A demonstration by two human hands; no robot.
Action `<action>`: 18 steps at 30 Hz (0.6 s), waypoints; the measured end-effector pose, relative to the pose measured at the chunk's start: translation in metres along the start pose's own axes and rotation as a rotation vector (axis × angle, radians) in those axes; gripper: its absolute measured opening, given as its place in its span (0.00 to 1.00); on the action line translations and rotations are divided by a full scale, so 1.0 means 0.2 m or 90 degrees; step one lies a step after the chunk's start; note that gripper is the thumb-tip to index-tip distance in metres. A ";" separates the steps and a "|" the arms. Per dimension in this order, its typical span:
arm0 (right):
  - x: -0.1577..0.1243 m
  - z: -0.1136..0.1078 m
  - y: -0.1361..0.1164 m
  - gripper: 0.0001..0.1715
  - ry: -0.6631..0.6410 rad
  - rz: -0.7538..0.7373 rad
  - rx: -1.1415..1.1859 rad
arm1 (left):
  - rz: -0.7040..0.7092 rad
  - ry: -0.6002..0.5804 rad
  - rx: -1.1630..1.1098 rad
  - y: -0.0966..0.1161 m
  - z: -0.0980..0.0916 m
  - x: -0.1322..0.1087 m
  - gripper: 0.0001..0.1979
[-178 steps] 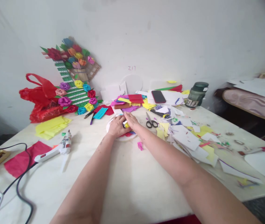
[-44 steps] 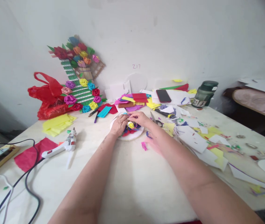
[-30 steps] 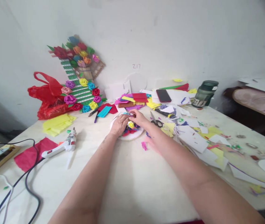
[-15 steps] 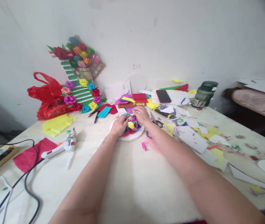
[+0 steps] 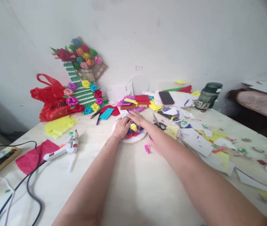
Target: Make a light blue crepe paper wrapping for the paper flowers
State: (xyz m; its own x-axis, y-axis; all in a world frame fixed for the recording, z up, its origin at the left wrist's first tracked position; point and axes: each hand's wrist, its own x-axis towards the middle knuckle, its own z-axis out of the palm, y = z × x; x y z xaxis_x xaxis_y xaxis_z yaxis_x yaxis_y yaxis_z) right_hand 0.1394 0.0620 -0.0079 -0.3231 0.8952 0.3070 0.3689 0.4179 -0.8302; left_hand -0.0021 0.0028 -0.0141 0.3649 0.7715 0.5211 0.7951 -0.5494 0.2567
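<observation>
In the head view, a round white disc [image 5: 136, 138], on which colourful paper pieces [image 5: 132, 134] and a yellow paper flower [image 5: 133, 126] are gathered, is seen on the table [image 5: 126, 175], left of the scissors [image 5: 159, 124]. Its left part is covered by the left hand [image 5: 121, 127], whose fingers are laid close together; whether anything is pinched there cannot be told. The far edge is reached over by the right hand [image 5: 137, 118], its fingers outstretched.

Both bare forearms reach forward from the lower edge, the left forearm [image 5: 92, 177] from seven o'clock, the right forearm [image 5: 182, 160] from between four and five. The left hand [image 5: 121, 127] lies palm down, fingers toward one o'clock, undersides hidden. At its two o'clock, the right hand [image 5: 136, 118] stretches its fingers toward ten, tips close to the left's.
</observation>
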 end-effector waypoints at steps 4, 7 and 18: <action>0.01 -0.01 -0.03 0.17 -0.064 0.002 -0.043 | 0.015 0.015 0.002 -0.01 0.01 0.00 0.14; -0.01 0.00 -0.04 0.16 -0.039 -0.038 -0.052 | 0.010 0.056 0.009 -0.02 0.03 -0.01 0.15; 0.00 0.01 -0.04 0.19 -0.033 -0.053 -0.189 | -0.042 -0.015 -0.005 0.00 0.02 0.00 0.17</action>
State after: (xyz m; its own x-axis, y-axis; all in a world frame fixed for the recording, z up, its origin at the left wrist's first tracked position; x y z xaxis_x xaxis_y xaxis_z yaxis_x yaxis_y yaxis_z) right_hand 0.1356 0.0576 -0.0020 -0.4042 0.8499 0.3381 0.5752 0.5236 -0.6285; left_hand 0.0001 0.0050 -0.0170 0.3236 0.8134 0.4834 0.8138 -0.4999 0.2963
